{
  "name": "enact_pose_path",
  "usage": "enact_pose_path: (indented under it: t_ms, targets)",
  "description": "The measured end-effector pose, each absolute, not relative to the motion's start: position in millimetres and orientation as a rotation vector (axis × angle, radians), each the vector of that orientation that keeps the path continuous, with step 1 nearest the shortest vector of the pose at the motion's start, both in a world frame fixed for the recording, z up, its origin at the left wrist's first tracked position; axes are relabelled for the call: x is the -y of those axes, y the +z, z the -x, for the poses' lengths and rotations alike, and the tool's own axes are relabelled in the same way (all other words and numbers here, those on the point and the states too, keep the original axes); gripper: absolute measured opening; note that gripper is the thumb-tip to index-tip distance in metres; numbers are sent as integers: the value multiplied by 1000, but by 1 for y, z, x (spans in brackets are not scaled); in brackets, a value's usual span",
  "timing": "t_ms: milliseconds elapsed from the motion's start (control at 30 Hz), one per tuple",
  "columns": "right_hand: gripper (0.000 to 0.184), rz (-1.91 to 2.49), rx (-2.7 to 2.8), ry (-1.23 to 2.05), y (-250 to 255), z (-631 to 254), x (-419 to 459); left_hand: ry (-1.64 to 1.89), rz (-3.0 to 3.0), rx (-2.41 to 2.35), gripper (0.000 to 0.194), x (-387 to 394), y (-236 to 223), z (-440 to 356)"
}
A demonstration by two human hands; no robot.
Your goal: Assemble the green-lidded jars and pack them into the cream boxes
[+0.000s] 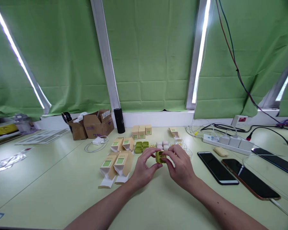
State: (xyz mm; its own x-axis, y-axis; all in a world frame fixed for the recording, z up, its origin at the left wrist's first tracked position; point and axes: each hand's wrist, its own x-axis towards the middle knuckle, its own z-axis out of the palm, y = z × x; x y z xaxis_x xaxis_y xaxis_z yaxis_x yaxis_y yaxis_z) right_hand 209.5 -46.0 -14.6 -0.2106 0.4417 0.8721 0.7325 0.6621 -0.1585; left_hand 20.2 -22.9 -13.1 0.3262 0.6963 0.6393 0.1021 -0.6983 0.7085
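Observation:
A small olive-green square case [160, 157] is held up just above the table, its opening turned partly toward my right hand. My left hand [145, 169] grips its left side between thumb and fingers. The fingers of my right hand [181, 164] are closed at its right side and opening; whether they also pinch a small part inside is hidden. Behind the hands stand several matching green cases [141, 146], small yellowish pieces [152, 146], white rounded blocks [162, 144] and clear round plastic pieces [187, 151]. Opened cardboard boxes [121, 161] lie left of my left hand.
Closed small boxes [141, 131] stand farther back, near a black cylinder [119, 120] and a brown carton [98, 124]. At right lie phones [218, 167], an oval beige case [221, 151], a power strip [228, 143] and loose cables. A white charger [98, 141] lies left.

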Motion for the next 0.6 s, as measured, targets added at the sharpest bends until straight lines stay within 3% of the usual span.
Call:
enact_pose_path:
  t_ms: [600]
  targets:
    - [16,903,1904,-407,-14,-208,45,1391,-2082,-692,48,23,-11,-19]
